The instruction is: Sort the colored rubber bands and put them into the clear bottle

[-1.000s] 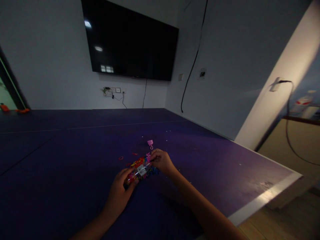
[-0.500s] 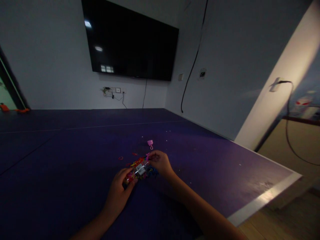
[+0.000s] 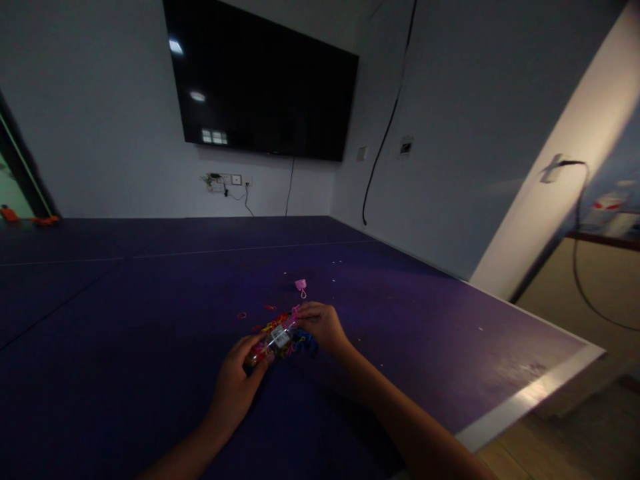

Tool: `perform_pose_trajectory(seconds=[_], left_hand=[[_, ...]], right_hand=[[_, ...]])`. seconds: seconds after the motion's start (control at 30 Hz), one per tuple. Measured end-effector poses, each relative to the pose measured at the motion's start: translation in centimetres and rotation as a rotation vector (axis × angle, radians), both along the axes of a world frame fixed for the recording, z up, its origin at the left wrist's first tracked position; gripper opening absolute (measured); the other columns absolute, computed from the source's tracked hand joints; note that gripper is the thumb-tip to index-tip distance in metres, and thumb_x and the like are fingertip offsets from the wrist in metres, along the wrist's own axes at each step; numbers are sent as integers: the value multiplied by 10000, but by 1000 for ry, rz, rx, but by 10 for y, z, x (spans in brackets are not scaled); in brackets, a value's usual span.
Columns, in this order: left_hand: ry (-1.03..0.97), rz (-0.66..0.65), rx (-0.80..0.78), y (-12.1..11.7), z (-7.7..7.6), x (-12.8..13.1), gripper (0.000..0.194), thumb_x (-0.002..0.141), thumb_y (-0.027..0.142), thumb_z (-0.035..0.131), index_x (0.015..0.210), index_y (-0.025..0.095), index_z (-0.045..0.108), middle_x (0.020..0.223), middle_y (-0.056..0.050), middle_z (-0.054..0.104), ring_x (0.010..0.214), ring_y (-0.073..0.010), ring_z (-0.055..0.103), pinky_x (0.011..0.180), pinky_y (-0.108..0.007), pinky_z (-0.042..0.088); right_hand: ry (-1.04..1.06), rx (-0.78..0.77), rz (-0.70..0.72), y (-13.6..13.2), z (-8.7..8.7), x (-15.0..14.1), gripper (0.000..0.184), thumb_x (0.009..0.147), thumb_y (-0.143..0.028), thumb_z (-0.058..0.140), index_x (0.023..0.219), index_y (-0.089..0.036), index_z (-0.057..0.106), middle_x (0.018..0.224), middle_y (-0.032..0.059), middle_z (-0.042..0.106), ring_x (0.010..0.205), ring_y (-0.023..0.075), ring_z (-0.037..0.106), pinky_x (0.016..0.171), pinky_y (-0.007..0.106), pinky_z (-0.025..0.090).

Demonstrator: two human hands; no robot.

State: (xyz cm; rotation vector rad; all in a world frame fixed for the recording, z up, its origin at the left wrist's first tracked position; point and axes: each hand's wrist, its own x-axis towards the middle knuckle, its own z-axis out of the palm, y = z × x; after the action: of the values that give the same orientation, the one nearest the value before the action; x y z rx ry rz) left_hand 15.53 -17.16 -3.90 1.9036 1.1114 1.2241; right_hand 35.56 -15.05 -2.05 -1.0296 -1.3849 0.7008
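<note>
My left hand (image 3: 243,367) is wrapped around a small clear plastic bottle (image 3: 274,343), which lies tilted with its far end toward upper right. A white printed label (image 3: 281,336) is on its side, and red and yellow bits show through the near end. At the bottle's far end, my right hand (image 3: 323,325) has its fingers pinched together, next to something pink (image 3: 295,311); what they grip is too small to tell. Around and under the bottle lies a pile of colourful little bands (image 3: 303,343). Beyond it rests a pink cap with a loop (image 3: 301,285).
Two loose reddish bands, one a ring (image 3: 242,315), lie left of the pile on the purple tabletop (image 3: 150,287). White specks dot the surface. A television (image 3: 265,80) hangs on the wall, and a black cable (image 3: 383,143) dangles at the right.
My right fingers have straightened and closed up slightly at the bottle's far end. My left hand and the bottle have barely shifted.
</note>
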Motion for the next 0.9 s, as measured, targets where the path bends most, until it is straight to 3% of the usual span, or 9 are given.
perform_pose_trajectory(seconds=[0.27, 0.43, 0.6, 0.77, 0.9], left_hand=[[0, 39, -28, 0, 1, 1, 353, 738, 430, 564, 994, 196, 631, 1020, -67, 655, 940, -227, 613, 836, -375, 473], [29, 17, -13, -1, 2, 1, 353, 749, 420, 554, 1013, 195, 620, 1037, -73, 645, 961, -228, 603, 865, -392, 458], [16, 6, 2, -2, 4, 1, 335, 741, 410, 561, 999, 205, 619, 1011, -66, 656, 935, -229, 613, 843, -394, 471], [4, 23, -9, -2, 5, 1, 354, 736, 427, 563, 1010, 208, 615, 1040, -70, 654, 953, -235, 608, 863, -404, 458], [-11, 14, -26, -2, 3, 1, 371, 743, 434, 555, 1035, 211, 602, 1055, -69, 651, 971, -234, 605, 880, -406, 450]], right_hand=[[-162, 29, 81, -3, 6, 3, 114, 702, -277, 627, 728, -229, 726, 822, 43, 649, 762, 148, 607, 673, 269, 504], [-44, -11, 11, -2, 3, 2, 90, 604, -264, 697, 669, -201, 706, 777, 46, 661, 728, 163, 626, 661, 294, 522], [107, -113, 19, -1, 4, 0, 252, 525, -283, 749, 737, -165, 683, 705, 49, 686, 672, 178, 649, 658, 326, 537], [217, -82, 95, -4, 7, -2, 265, 616, -348, 700, 818, -181, 658, 759, 54, 701, 719, 174, 666, 697, 325, 539], [189, -51, 100, -6, 10, -1, 274, 648, -343, 686, 869, -186, 645, 826, 59, 700, 765, 173, 665, 730, 328, 532]])
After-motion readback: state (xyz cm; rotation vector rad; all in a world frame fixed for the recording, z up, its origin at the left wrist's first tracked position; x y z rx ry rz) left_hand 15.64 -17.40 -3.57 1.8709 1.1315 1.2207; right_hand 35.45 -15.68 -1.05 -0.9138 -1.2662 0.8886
